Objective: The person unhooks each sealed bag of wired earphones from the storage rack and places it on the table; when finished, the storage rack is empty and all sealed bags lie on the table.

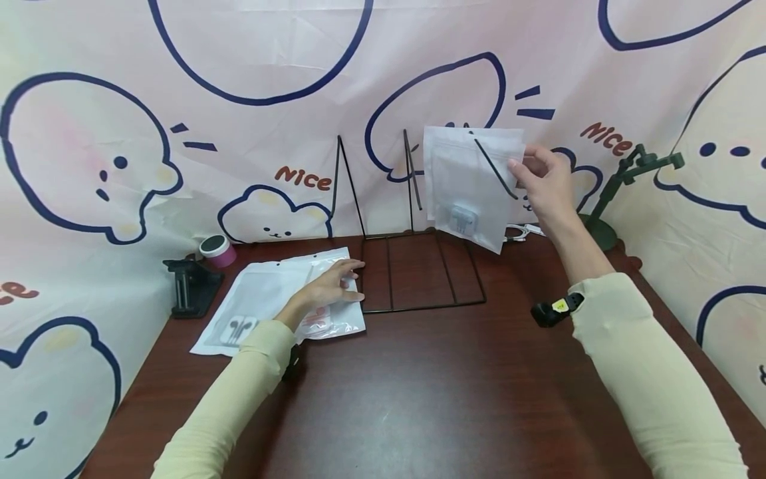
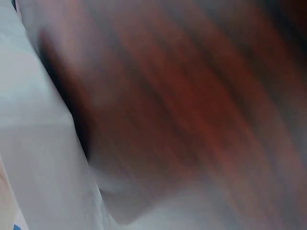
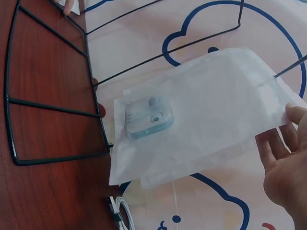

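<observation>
Backdrop (image 1: pixel 269 40) filled the space behind both hands; worktop (image 1: pixel 389 399) ran under the left fingers and below the right ones. Black wire rack (image 1: pixel 423 308) stood between the two sets of fingers. White pouch (image 1: pixel 263 286) lay flat, mostly on the far-left side of the left fingers, with clear packet (image 1: pixel 353 320) right under them. Hung pouch (image 1: pixel 449 176) was just left of the right fingers, above the worktop, a rack prong apparently through its top; another film edge showed behind, so maybe two pouches. Long axis near vertical, top edge up, lower end angled slightly right. My read: light, limp, slick film, would crease before it broke; weight and stiffness sat low, in the boxed item. Best hold: upper side edge or top corners, close to the prong, off the box. Green stand (image 1: pixel 606 199) was right of the right fingers. Right hand (image 1: pixel 549 183) pinched the upper right edge, thumb on the film. Left hand (image 1: pixel 326 286) had loosely extended fingers over the packet's right end, no pinch visible; firm contact unclear. Black stand (image 1: pixel 187 286) and pink jar (image 1: pixel 221 254) sat left of the left fingers, white cable (image 1: pixel 519 231) below the right. Smallest: clear case (image 3: pixel 148 117) in the hung pouch's bottom end, lower left of the right fingers.
</observation>
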`<state>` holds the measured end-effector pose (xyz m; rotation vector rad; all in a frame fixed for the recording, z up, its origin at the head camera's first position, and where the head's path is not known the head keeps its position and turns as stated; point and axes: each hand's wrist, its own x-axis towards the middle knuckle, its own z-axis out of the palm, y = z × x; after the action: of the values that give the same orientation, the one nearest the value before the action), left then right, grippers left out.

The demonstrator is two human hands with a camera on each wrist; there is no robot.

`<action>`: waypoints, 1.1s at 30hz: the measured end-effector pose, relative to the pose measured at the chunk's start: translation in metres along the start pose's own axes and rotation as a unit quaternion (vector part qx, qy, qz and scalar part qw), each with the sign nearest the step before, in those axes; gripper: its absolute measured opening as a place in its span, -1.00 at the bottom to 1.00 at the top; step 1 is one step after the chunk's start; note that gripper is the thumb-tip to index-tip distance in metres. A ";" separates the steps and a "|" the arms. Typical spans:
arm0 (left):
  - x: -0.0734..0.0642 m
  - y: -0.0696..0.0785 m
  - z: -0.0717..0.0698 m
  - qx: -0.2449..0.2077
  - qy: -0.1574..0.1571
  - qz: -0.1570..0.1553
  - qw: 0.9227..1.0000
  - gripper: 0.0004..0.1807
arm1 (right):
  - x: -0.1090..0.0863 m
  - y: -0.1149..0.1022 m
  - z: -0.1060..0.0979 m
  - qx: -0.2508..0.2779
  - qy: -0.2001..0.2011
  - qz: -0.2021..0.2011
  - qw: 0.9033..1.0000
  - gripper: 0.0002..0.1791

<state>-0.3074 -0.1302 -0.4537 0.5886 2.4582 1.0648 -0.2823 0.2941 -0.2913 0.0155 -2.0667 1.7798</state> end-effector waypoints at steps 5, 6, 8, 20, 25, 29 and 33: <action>-0.003 -0.001 0.000 -0.003 0.001 -0.005 1.000 -0.11 | -0.009 0.000 -0.001 0.007 0.006 0.001 1.000 -0.72; -0.003 0.000 0.000 -0.004 0.001 -0.003 1.000 -0.11 | -0.010 -0.001 -0.002 0.014 0.009 0.003 1.000 -0.73; -0.004 0.000 0.000 -0.006 0.002 -0.003 1.000 -0.11 | -0.013 -0.001 -0.004 0.031 0.010 0.014 0.999 -0.71; -0.001 -0.001 0.001 -0.014 0.002 -0.002 1.000 -0.10 | -0.039 0.001 -0.026 0.137 0.008 0.036 0.990 -0.68; -0.002 -0.001 0.002 -0.017 0.002 -0.006 1.000 -0.10 | -0.050 0.002 -0.030 0.177 0.000 0.025 0.984 -0.68; -0.002 0.000 0.001 -0.015 0.004 -0.004 1.000 -0.11 | -0.059 0.003 -0.034 0.214 -0.013 0.014 0.977 -0.73; -0.003 0.001 0.000 -0.014 0.004 -0.003 1.000 -0.11 | -0.070 0.006 -0.036 0.249 -0.019 0.006 0.968 -0.77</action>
<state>-0.3051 -0.1309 -0.4525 0.5686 2.4455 1.0989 -0.2090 0.3116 -0.3149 0.1807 -1.5911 2.2723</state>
